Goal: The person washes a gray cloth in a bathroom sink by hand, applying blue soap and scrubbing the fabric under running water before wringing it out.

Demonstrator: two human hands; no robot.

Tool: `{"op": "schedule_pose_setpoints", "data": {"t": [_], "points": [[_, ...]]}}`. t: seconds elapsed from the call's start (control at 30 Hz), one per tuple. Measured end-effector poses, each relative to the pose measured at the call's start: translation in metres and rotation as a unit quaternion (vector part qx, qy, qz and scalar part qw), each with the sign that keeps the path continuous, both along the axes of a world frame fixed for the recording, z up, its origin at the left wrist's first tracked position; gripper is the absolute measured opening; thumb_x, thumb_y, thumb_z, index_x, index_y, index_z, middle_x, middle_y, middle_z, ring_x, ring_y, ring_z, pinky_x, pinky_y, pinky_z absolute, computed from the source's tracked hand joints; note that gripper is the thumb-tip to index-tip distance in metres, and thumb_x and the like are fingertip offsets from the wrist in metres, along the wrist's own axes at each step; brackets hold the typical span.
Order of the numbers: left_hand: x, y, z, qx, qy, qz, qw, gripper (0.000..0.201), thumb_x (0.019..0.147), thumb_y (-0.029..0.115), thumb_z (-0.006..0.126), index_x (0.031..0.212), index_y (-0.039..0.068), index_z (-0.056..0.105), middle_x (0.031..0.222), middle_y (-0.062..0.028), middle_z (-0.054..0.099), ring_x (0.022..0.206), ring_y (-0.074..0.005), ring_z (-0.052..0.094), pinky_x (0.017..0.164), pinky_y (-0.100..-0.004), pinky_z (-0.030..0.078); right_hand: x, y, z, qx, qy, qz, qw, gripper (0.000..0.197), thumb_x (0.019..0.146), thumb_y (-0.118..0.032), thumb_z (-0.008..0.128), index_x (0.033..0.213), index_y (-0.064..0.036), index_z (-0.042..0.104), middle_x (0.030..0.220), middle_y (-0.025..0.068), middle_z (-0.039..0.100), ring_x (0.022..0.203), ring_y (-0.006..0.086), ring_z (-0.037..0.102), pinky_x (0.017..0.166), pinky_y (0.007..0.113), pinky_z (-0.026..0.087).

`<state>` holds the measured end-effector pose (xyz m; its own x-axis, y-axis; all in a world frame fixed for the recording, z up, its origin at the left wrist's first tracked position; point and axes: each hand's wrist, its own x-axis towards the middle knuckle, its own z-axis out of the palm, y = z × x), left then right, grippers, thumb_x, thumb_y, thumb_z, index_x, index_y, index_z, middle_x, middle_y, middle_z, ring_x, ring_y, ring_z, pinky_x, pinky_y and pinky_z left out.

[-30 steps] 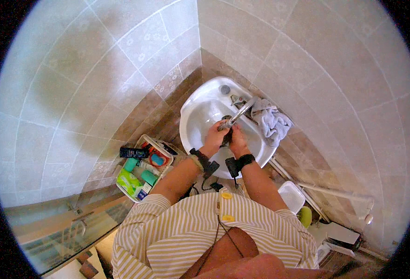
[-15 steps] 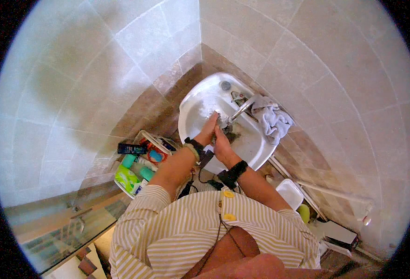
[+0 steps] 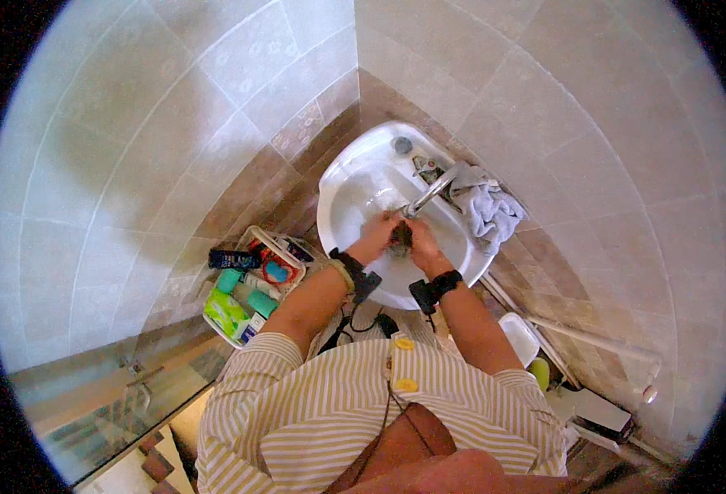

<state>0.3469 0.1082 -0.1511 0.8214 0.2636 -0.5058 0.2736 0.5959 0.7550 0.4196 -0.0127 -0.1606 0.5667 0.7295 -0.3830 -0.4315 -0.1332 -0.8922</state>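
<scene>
Over the white washbasin (image 3: 348, 262), my left hand (image 3: 377, 236) and my right hand (image 3: 425, 244) meet just under the spout of the chrome tap (image 3: 435, 191). Between them is a small dark, soft-looking piece (image 3: 401, 235), brownish black; its kind does not show. Fingers of both hands curl in around it, though the fingertips are partly hidden and slightly blurred. Bright water shows in the bowl beside the left fingers. Each wrist wears a black band with a small box and a cable.
A grey cloth (image 3: 488, 211) is draped over the basin's right rim beside the tap. To the left stand baskets (image 3: 225, 329) of bottles and packets. White pipes (image 3: 579, 329) run along the right wall, near a white tub (image 3: 519, 339). Tiled walls meet behind the basin.
My hands, pressed together beneath the tap before, have parted slightly, the right one shifting rightward. The dark piece now shows between them.
</scene>
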Motion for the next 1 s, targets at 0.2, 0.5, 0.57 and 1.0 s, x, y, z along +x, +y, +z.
{"op": "schedule_pose_setpoints", "data": {"t": [0.2, 0.5, 0.57, 1.0], "points": [[-0.026, 0.049, -0.002, 0.156, -0.062, 0.001, 0.986, 0.011, 0.077, 0.011, 0.065, 0.084, 0.005, 0.059, 0.076, -0.0012, 0.059, 0.069, -0.0103, 0.053, 0.062, -0.0238, 0.043, 0.023, -0.018, 0.039, -0.066, 0.032, -0.094, 0.993, 0.024, 0.081, -0.015, 0.059, 0.097, 0.0019, 0.058, 0.085, 0.0043, 0.06, 0.073, 0.0131, 0.054, 0.068, 0.024, 0.043], [-0.005, 0.037, 0.043, 0.268, 0.047, -0.172, 0.947, 0.028, 0.078, 0.024, 0.064, 0.092, 0.0, 0.063, 0.084, -0.0045, 0.063, 0.077, -0.0127, 0.056, 0.073, -0.0266, 0.045, 0.008, 0.021, 0.049, 0.111, 0.089, -0.095, 0.985, 0.029, 0.079, -0.016, 0.06, 0.102, 0.0015, 0.056, 0.088, 0.0033, 0.059, 0.074, 0.0123, 0.054, 0.069, 0.026, 0.044], [-0.002, 0.032, 0.064, 0.282, 0.002, -0.12, 0.952, 0.03, 0.083, 0.026, 0.058, 0.093, -0.002, 0.064, 0.083, -0.0039, 0.063, 0.079, -0.0127, 0.056, 0.075, -0.0259, 0.044, 0.018, 0.006, 0.046, 0.033, -0.099, 0.013, 0.994, 0.028, 0.079, -0.016, 0.061, 0.101, 0.0009, 0.057, 0.086, 0.0033, 0.06, 0.074, 0.014, 0.055, 0.07, 0.029, 0.045], [-0.016, 0.034, 0.04, 0.054, -0.003, 0.006, 0.999, 0.033, 0.073, 0.017, 0.068, 0.1, 0.003, 0.058, 0.09, -0.0031, 0.059, 0.082, -0.0123, 0.055, 0.071, -0.0268, 0.045, 0.016, 0.008, 0.019, -0.106, -0.092, 0.013, 0.99, 0.018, 0.079, -0.012, 0.058, 0.093, -0.0008, 0.062, 0.082, 0.0032, 0.062, 0.072, 0.0102, 0.054, 0.064, 0.026, 0.044]]}}
